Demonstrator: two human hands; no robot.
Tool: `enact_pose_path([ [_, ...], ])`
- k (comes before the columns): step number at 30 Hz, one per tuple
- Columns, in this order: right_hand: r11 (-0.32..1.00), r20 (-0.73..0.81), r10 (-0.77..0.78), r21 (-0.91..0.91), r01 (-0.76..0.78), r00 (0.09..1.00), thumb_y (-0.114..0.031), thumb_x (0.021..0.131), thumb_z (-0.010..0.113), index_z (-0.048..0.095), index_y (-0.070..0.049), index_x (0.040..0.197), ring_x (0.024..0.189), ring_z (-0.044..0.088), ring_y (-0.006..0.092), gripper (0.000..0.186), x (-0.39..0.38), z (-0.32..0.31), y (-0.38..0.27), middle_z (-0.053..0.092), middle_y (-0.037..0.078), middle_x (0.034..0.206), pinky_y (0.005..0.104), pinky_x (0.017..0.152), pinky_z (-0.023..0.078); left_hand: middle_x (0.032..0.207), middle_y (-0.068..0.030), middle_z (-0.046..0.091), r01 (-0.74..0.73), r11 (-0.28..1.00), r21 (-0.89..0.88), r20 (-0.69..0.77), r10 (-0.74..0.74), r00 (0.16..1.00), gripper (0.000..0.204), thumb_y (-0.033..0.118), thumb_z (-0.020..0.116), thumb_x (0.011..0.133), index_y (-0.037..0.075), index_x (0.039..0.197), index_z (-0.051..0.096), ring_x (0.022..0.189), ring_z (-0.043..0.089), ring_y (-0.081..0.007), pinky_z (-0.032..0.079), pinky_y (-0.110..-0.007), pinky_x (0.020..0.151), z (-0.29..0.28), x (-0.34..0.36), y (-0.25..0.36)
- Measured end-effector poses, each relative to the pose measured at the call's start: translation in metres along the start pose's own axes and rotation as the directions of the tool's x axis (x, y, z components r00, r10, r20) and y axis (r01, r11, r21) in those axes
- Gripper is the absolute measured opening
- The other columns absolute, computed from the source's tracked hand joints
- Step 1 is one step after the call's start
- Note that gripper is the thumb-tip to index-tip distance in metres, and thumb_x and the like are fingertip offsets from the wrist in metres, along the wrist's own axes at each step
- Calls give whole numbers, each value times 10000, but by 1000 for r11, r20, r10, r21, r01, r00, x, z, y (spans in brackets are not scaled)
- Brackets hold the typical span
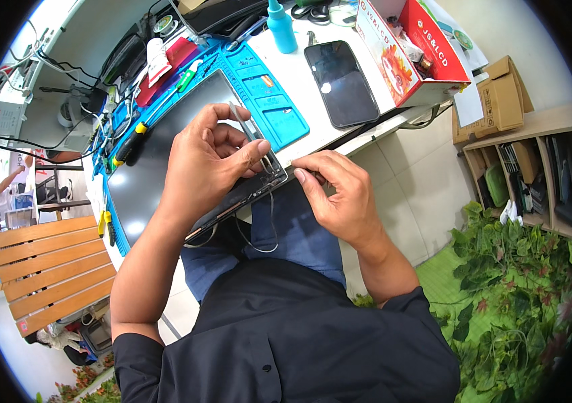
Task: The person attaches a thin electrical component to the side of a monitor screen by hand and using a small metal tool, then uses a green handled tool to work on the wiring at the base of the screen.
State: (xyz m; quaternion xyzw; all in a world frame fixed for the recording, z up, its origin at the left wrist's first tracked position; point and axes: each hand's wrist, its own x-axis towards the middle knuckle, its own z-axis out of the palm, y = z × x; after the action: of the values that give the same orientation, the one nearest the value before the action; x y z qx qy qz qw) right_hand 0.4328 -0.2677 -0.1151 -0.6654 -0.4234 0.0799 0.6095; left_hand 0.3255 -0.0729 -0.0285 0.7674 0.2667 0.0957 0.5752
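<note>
A dark screen panel (148, 185) lies tilted over the blue repair mat (279, 123), a thin wire (274, 221) hanging from its lower edge. My left hand (209, 164) is closed on a slim grey tool (244, 124), apparently tweezers, above the panel's right end, where small bare parts (271, 180) show at the corner. Just right of that corner, my right hand (336, 191) has thumb and index finger drawn together; whatever is between them is too small to make out.
Beyond lie a phone (342, 80), blue bottle (282, 30), red-white box (427, 47), screwdriver (128, 148) and cables (64, 134). A cardboard box (474, 121) tops a shelf (528, 188) at right. A wooden slatted surface (54, 269) and another person's arm (10, 178) show at left.
</note>
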Motion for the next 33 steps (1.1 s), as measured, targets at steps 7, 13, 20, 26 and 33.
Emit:
enact_pose_path([
  [7, 1000, 9, 28, 1, -28, 1000, 12, 950, 768, 771, 2, 1058, 895, 755, 336, 109, 0, -1, 0, 774, 148, 977, 416, 801, 591, 876, -136, 788, 51, 997, -55, -8, -51, 999, 470, 52, 858, 982, -81, 1328, 568, 760, 794, -158, 657, -268, 654, 0, 0, 1],
  [13, 1000, 4, 21, 9, -21, 1000, 16, 951, 770, 775, 4, 1063, 890, 757, 332, 113, 1, -1, -1, 775, 148, 976, 412, 795, 591, 869, -139, 785, 51, 996, -79, -6, -51, 999, 478, 54, 858, 983, -83, 1330, 559, 763, 801, -170, 658, -271, 648, -1, 0, -4],
  [20, 999, 4, 38, 11, -38, 999, 11, 957, 770, 772, 8, 1058, 881, 756, 326, 101, 1, -1, -2, 775, 147, 972, 410, 791, 590, 890, -144, 780, 39, 993, -116, -19, -41, 999, 470, 48, 851, 988, -79, 1325, 549, 777, 806, -180, 663, -271, 658, 0, -2, -6],
  [26, 999, -6, 37, 9, -37, 999, 15, 957, 767, 770, 9, 1054, 869, 754, 319, 97, -1, 0, 0, 769, 145, 956, 404, 777, 588, 893, -147, 777, 33, 994, -101, -22, -36, 999, 464, 33, 846, 988, -75, 1324, 546, 786, 807, -179, 663, -267, 666, 0, -4, -3],
  [33, 999, -6, 42, 13, -42, 999, 22, 954, 766, 769, 5, 1054, 861, 751, 316, 101, 0, 0, -2, 765, 143, 950, 400, 769, 587, 882, -141, 772, 38, 993, -116, -30, -41, 999, 460, 18, 837, 990, -63, 1329, 536, 773, 804, -180, 653, -262, 653, 1, -3, -6],
])
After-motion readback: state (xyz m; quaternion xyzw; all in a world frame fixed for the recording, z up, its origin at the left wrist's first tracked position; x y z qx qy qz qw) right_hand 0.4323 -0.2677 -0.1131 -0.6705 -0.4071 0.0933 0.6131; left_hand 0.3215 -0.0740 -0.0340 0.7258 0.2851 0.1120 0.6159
